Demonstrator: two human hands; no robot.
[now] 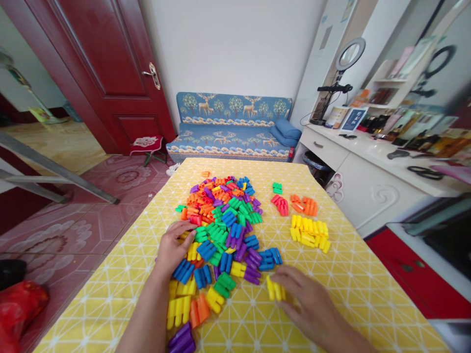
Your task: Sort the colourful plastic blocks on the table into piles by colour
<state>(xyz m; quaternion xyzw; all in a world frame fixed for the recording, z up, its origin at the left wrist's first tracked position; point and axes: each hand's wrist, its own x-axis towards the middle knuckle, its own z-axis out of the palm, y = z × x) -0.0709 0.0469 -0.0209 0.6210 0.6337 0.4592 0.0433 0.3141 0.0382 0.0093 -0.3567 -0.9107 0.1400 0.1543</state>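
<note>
A large heap of coloured plastic building blocks [217, 230], each like short tubes joined side by side, covers the table's middle. My left hand [174, 245] rests at the heap's left edge, thumb and fingers closed about a yellow block [183, 236], mostly hidden by them. A green block [200, 235] lies just beyond those fingertips. To the right of the heap, my right hand [307, 299] holds another yellow block [275, 289] by its right side, low over the cloth. Farther right are a yellow group [309, 231], orange blocks [310, 206], red blocks [280, 205] and a green block [277, 188].
A yellow patterned cloth [349, 279] covers the table. Behind it stands a blue sofa [228, 139]. A white dresser [342, 157] with bottles and a ring light [349, 54] is at right. A red stool [147, 143] and a metal frame [59, 169] stand left.
</note>
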